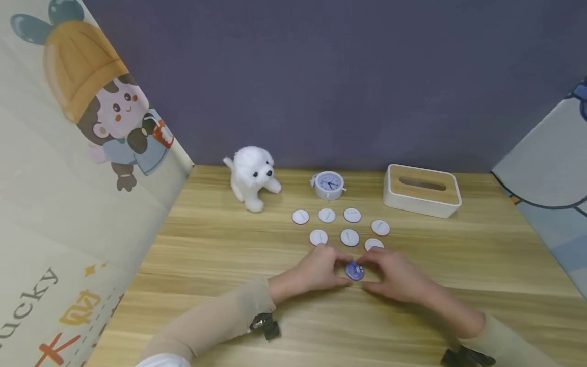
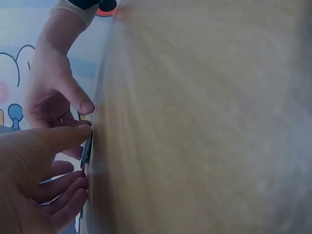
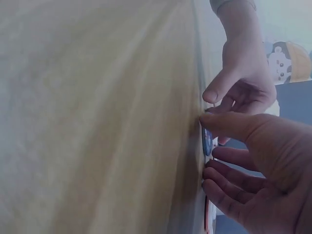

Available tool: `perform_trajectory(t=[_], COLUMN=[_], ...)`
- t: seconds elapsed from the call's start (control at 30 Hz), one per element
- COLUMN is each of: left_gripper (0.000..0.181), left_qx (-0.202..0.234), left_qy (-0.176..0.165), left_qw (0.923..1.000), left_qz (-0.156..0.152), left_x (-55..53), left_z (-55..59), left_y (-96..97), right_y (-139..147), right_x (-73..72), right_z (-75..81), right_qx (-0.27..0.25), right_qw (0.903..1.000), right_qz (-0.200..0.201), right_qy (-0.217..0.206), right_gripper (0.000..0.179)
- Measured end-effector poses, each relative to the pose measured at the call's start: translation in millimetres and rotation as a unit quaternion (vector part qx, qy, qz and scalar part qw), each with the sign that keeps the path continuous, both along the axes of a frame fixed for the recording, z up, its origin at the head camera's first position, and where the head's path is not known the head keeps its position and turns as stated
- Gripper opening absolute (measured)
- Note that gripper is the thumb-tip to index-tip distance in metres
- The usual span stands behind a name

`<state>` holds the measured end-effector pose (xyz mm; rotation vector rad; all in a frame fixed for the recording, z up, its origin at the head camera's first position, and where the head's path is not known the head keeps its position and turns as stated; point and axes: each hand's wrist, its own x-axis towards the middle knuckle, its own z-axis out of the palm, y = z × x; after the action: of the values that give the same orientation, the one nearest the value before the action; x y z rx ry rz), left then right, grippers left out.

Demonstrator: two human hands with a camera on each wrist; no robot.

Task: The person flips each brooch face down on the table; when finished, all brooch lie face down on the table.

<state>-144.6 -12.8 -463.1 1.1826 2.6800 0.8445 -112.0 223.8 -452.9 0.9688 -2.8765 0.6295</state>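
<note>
A small purple disc (image 1: 355, 271) with a light printed figure lies face up at the front of a group of white discs. My left hand (image 1: 321, 267) holds its left side, thumb at the near edge and forefinger at the far edge. From the other side my right hand (image 1: 399, 275) grips it the same way. In the left wrist view the disc (image 2: 87, 148) shows edge-on, close to the tabletop, beside the left thumb. The right wrist view shows its blue-purple face (image 3: 207, 141) between the right thumb and forefinger.
Several white discs with small print, such as one disc (image 1: 350, 237), lie in two loose rows just beyond the hands. Further back stand a white plush dog (image 1: 252, 176), a white alarm clock (image 1: 329, 184) and a tissue box (image 1: 422, 190) with a wooden lid. A dark wall (image 1: 321, 92) closes the back.
</note>
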Motion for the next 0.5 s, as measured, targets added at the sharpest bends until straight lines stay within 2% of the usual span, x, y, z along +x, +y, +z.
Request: perform_trajectory(t=[0.17, 0.37, 0.5], left_gripper=[0.035, 0.03, 0.03], left_qx=[-0.003, -0.001, -0.001], left_qy=[0.004, 0.011, 0.006], left_qw=[1.0, 0.9999, 1.0], left_qz=[0.008, -0.006, -0.003], left_x=[-1.2, -2.6, -2.7], left_z=[-3.9, -3.7, -2.3], left_y=[0.1, 4.8, 8.6], right_y=[-6.2, -6.3, -2.3], right_x=[-0.3, 0.6, 0.2], right_z=[-4.9, -8.6, -10.4], right_qx=[-0.012, -0.031, -0.068], right_qw=[0.9999, 0.9995, 0.9972], right_qz=[0.01, -0.001, -0.009], right_qy=[0.0, -0.006, -0.032], right_gripper=[0.039, 0.034, 0.03])
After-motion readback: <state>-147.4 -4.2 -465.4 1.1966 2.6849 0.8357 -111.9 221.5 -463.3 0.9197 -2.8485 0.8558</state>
